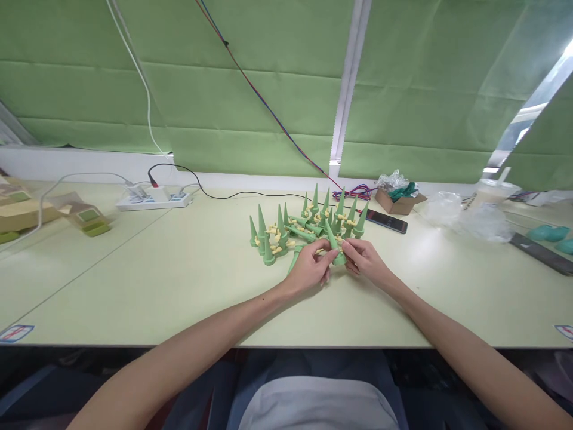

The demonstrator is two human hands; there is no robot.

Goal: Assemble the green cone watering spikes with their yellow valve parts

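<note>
Between my two hands is a green plant watering spike (332, 236), its tip pointing up and tilted a little to the left. My left hand (310, 263) grips it near the wide base with thumb and fingers. From the other side, my right hand (363, 258) is closed in a pinch at the side of the same spike; a small yellow piece seems to be at its fingertips, mostly hidden. Just beyond my hands stand several more green spikes (269, 251) with yellow valves on their sides. A few others lie flat among them, such as one lying spike (301, 233).
Behind the spikes on the right lies a phone (385, 221), near a small cardboard box (397, 202). Farther right are plastic bags and a drink cup (487, 192). A power strip (154, 199) with cables sits at the back left, and cardboard packages (85, 216) lie at far left.
</note>
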